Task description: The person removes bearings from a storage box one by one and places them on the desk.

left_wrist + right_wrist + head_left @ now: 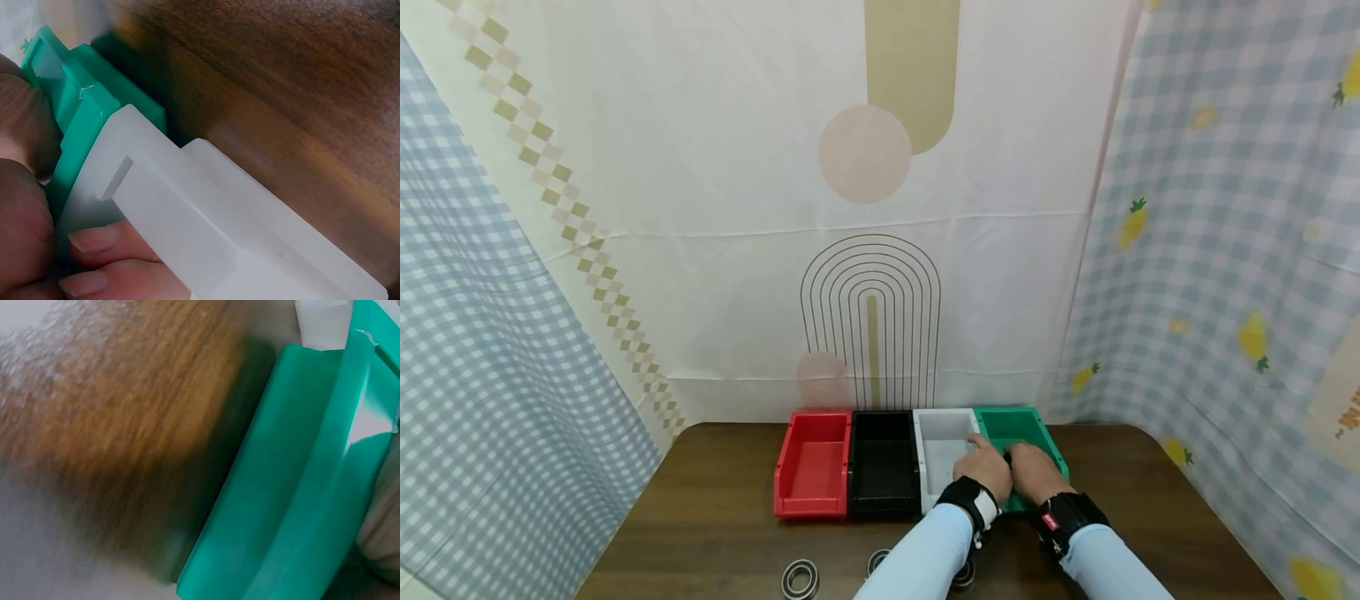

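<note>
Four joined bins stand in a row: red (812, 467), black (884, 462), white (936, 450) and green (1011, 427). At the divide between the white and green bins is my left hand (985, 467). Two of its fingers (94, 239) are bent inside the white bin, behind its front lip. My right hand (1036, 472) reaches into the green bin, its fingers bent downward, close against the left hand. Between the two hands is a small dark patch that I cannot identify. Whatever either hand may hold is hidden.
Metal ring bearings lie on the brown wooden table (715, 500) before the bins: one bearing (800, 579) at left, another bearing (877, 560) and a third (964, 575) partly behind the left sleeve. A patterned curtain (737, 292) hangs behind the table.
</note>
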The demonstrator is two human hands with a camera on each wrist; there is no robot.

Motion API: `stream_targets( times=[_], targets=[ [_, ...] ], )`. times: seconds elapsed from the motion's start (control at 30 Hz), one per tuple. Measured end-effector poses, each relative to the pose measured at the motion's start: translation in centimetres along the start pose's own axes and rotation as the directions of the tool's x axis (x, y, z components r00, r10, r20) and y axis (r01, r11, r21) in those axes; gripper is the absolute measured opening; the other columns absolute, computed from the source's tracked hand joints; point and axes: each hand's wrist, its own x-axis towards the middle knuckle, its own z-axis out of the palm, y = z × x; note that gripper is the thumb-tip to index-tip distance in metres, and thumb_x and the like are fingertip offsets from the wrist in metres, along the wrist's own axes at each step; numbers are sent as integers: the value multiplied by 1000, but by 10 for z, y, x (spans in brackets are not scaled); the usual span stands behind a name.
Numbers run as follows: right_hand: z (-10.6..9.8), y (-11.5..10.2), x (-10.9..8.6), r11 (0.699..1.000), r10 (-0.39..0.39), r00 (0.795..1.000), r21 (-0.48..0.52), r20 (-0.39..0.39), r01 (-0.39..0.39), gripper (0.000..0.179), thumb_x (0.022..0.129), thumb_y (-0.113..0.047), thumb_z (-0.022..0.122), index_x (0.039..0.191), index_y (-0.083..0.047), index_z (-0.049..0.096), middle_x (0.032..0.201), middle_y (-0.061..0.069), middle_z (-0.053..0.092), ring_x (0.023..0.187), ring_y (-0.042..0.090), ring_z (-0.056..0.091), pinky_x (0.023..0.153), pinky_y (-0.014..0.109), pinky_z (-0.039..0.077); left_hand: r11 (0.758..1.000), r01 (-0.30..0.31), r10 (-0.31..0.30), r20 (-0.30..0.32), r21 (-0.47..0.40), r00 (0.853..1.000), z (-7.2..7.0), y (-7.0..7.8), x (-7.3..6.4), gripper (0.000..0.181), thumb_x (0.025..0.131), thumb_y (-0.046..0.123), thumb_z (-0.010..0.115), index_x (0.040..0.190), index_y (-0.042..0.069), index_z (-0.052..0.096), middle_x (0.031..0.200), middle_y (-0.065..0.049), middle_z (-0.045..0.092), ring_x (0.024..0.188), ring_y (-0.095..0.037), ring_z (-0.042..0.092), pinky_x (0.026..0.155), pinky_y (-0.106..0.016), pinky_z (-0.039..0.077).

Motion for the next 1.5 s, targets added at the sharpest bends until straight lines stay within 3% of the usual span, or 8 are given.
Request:
stream_targets(
  times=[0.33,0.63,1.03,1.23,1.5],
  targets=[
    [0,-2,1,999,-12,1000,-31,-13,12,15,99,1,62,89,-7,70,88,8,71,83,23,67,78,46,57,1000,-8,8,-14,5,1000,-2,-1,-1,62,106,37,62,151,-3,48,45,2,52,35,-12,41,37,-32,40],
    [4,-1,1,998,37,999,-51,6,-37,18,100,1,61,86,-8,68,86,8,69,81,22,65,77,46,56,1000,-13,13,-38,13,999,-4,-1,-4,60,106,38,63,149,-3,51,44,2,52,35,-11,42,37,-31,40],
    [4,-1,1,998,-8,1000,-68,-10,8,21,98,0,64,79,-10,67,80,5,68,76,20,65,73,43,55,1000,12,-12,-38,-2,999,1,0,-1,58,107,37,61,149,-1,51,47,2,53,38,-13,43,39,-32,39],
    [8,2,0,996,-56,998,-69,-38,53,25,97,3,63,75,-10,63,75,4,64,71,19,60,69,40,53,999,23,-23,0,-34,1000,3,-1,0,59,107,37,59,151,-1,48,49,0,53,39,-14,45,40,-33,39],
    [3,5,-5,998,-49,997,-37,-63,46,22,99,-3,63,78,-10,63,76,5,61,73,19,59,69,39,50,993,36,-20,139,-112,990,-9,-1,2,65,109,42,56,157,1,40,50,-2,54,39,-17,38,41,-33,31]
  ],
)
